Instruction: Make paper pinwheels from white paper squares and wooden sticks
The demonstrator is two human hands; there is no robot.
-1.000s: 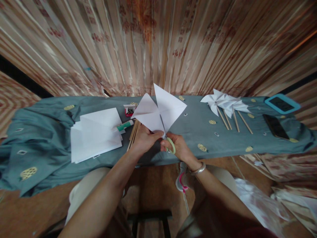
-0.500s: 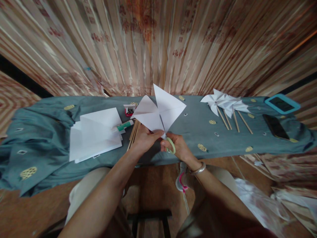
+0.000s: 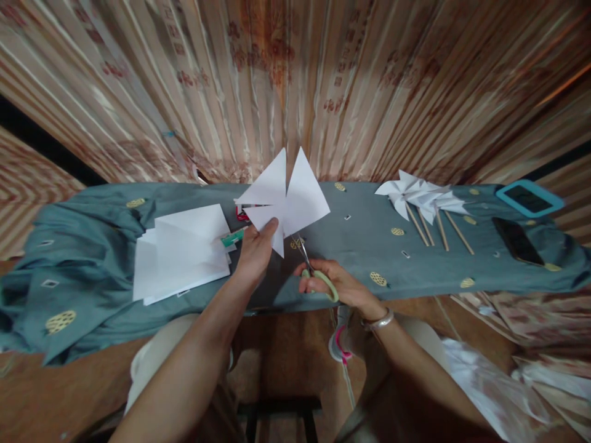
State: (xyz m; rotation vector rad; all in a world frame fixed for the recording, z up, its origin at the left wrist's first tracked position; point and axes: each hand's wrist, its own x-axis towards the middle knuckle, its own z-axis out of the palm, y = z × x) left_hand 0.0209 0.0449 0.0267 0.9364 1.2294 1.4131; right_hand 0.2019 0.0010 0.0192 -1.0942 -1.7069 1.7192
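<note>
My left hand (image 3: 257, 246) pinches a white sheet of paper (image 3: 305, 206) slit from its corners toward the middle, held above the cloth with its flaps pointing up and outward. Below and right of it, my right hand (image 3: 335, 280) has its fingers through the pale green handles of a pair of scissors (image 3: 318, 275). The blades are parted and point up at the paper's lower edge; whether they touch it I cannot tell. A green glue stick (image 3: 233, 237) lies left of my left hand, and a small red box (image 3: 241, 212) is partly hidden behind the paper.
A stack of white paper (image 3: 184, 252) lies at the left on a grey-green cloth (image 3: 355, 246). White paper pinwheels (image 3: 415, 195) on sticks lie to the right, near a black phone (image 3: 517, 241) and a blue-framed device (image 3: 530, 198). A curtain (image 3: 295, 92) hangs behind.
The scissors have come away from the slit, moving slightly down and right. My left hand has turned the paper and shifted its grip, and another slit now gapes at the top.
</note>
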